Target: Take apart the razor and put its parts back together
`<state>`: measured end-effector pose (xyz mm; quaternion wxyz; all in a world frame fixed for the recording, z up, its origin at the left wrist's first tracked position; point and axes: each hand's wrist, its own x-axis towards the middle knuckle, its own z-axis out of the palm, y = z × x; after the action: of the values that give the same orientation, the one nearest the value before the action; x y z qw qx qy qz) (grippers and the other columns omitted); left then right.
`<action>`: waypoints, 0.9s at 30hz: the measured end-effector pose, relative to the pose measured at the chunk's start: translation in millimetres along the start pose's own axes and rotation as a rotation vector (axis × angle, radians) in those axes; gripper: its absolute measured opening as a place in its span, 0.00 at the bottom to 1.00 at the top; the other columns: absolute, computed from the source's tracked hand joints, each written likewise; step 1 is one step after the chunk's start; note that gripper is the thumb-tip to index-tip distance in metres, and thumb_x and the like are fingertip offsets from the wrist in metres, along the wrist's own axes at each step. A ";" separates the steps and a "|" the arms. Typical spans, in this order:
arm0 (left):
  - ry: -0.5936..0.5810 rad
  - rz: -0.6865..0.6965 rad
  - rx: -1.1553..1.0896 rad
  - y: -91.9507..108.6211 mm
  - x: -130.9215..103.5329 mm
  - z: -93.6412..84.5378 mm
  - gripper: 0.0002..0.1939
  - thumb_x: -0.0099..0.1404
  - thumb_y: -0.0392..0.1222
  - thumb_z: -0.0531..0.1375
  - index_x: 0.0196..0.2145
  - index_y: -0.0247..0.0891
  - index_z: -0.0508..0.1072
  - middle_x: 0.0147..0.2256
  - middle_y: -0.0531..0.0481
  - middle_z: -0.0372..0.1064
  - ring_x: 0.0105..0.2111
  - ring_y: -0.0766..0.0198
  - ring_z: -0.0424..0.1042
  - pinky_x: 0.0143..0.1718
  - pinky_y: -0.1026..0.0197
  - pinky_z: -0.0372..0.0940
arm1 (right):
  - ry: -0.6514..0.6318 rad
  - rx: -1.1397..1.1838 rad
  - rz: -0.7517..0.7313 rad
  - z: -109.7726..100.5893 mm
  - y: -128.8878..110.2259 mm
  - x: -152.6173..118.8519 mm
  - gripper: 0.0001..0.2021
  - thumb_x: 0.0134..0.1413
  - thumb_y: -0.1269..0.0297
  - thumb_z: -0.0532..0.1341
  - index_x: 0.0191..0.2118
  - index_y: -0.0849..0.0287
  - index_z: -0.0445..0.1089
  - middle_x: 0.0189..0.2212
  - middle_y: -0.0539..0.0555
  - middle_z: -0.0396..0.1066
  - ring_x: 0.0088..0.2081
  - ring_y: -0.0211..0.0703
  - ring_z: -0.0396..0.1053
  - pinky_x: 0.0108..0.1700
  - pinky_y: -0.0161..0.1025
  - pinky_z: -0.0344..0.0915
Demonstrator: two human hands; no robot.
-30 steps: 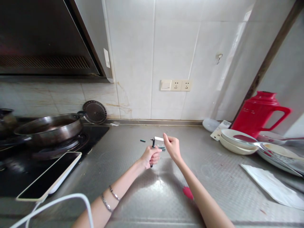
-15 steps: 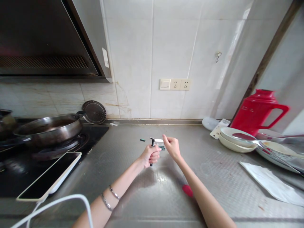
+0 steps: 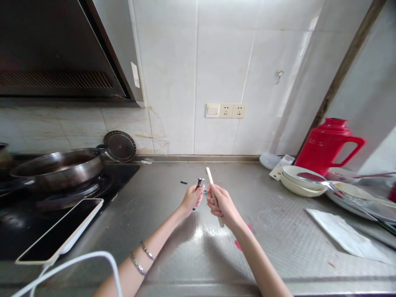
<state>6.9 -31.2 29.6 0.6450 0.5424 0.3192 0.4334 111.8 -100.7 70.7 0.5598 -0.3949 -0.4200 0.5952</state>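
My left hand [image 3: 192, 199] is wrapped round a black razor-like tool [image 3: 199, 184], whose silvery head sticks up above the fist. Close beside it on the right, my right hand [image 3: 221, 203] grips a pale stick-shaped object [image 3: 209, 175]; its rounded upper end leans left and its lower end shows under the palm. A short dark green piece [image 3: 183, 182] lies on the metal counter beyond my left hand. More small green bits are partly hidden between the hands. Something red [image 3: 238, 245] lies beside my right forearm, which covers part of it.
Left: a pan [image 3: 62, 167] on the stove, a phone [image 3: 62, 231] and a white cable [image 3: 89, 255]. Right: a red thermos [image 3: 324, 146], stacked bowls [image 3: 300, 190], a patterned plate [image 3: 355, 200] and white paper [image 3: 345, 235]. A pale dish [image 3: 269, 160] stands near the wall.
My right hand has turned and lowered, and the pale stick in it now points up. The razor-like tool has tilted in my left hand. The view has shifted slightly.
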 end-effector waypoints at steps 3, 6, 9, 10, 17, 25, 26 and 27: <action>0.020 0.028 0.011 -2.7 -1.8 2.4 0.20 0.52 0.56 0.59 0.22 0.38 0.57 0.13 0.63 0.47 0.10 0.78 0.43 0.11 0.70 0.38 | -0.053 0.102 0.073 16.8 10.9 -17.5 0.21 0.42 0.44 0.60 0.28 0.57 0.55 0.13 0.39 0.51 0.11 0.23 0.37 0.12 0.24 0.32; 0.054 0.048 0.003 -2.5 -3.1 4.3 0.19 0.52 0.54 0.60 0.23 0.39 0.57 0.13 0.64 0.46 0.10 0.78 0.43 0.11 0.71 0.37 | -0.022 0.184 0.122 23.4 20.9 -28.1 0.23 0.40 0.43 0.61 0.27 0.56 0.53 0.12 0.38 0.49 0.11 0.22 0.36 0.11 0.24 0.31; 0.054 0.047 0.006 -2.2 -2.9 5.7 0.18 0.52 0.54 0.59 0.23 0.39 0.57 0.12 0.64 0.46 0.10 0.77 0.43 0.11 0.71 0.37 | -0.008 0.222 0.132 24.5 20.3 -31.6 0.23 0.38 0.43 0.62 0.27 0.56 0.53 0.12 0.38 0.48 0.11 0.22 0.35 0.11 0.24 0.31; 0.048 0.047 0.017 -2.5 -2.6 6.1 0.19 0.52 0.54 0.59 0.22 0.38 0.57 0.12 0.63 0.47 0.10 0.77 0.44 0.11 0.70 0.38 | -0.006 0.230 0.117 24.7 18.7 -31.4 0.23 0.38 0.44 0.63 0.27 0.56 0.53 0.12 0.38 0.48 0.11 0.22 0.36 0.11 0.24 0.31; 0.037 0.092 0.070 -4.4 -1.7 5.5 0.20 0.52 0.55 0.59 0.21 0.38 0.58 0.12 0.62 0.49 0.10 0.76 0.47 0.12 0.68 0.40 | 0.010 0.262 0.100 32.5 24.3 -32.3 0.23 0.40 0.43 0.61 0.27 0.56 0.53 0.12 0.37 0.47 0.11 0.23 0.35 0.10 0.24 0.32; 0.046 0.158 0.122 -0.5 -3.3 8.1 0.20 0.52 0.53 0.60 0.19 0.38 0.57 0.14 0.60 0.49 0.14 0.75 0.49 0.15 0.68 0.44 | 0.053 0.263 0.065 35.8 22.9 -32.3 0.23 0.39 0.43 0.62 0.27 0.55 0.53 0.11 0.37 0.47 0.11 0.23 0.36 0.11 0.24 0.31; 0.046 0.139 0.112 -1.3 -2.9 7.5 0.20 0.52 0.54 0.60 0.20 0.38 0.57 0.13 0.60 0.49 0.13 0.75 0.48 0.15 0.68 0.43 | 0.048 0.266 0.078 35.9 23.7 -33.0 0.23 0.39 0.42 0.62 0.27 0.56 0.53 0.11 0.37 0.47 0.11 0.23 0.36 0.11 0.24 0.31; 0.044 0.121 0.105 -2.1 -2.7 6.8 0.19 0.53 0.54 0.59 0.20 0.38 0.57 0.13 0.61 0.49 0.12 0.76 0.48 0.14 0.68 0.42 | 0.042 0.267 0.088 35.9 24.3 -33.7 0.23 0.39 0.42 0.62 0.27 0.56 0.53 0.11 0.37 0.47 0.10 0.23 0.36 0.11 0.24 0.31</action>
<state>12.2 -36.6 28.8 0.5812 0.5841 0.3223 0.4660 71.9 -136.8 59.8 0.5893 -0.3474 -0.3073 0.6615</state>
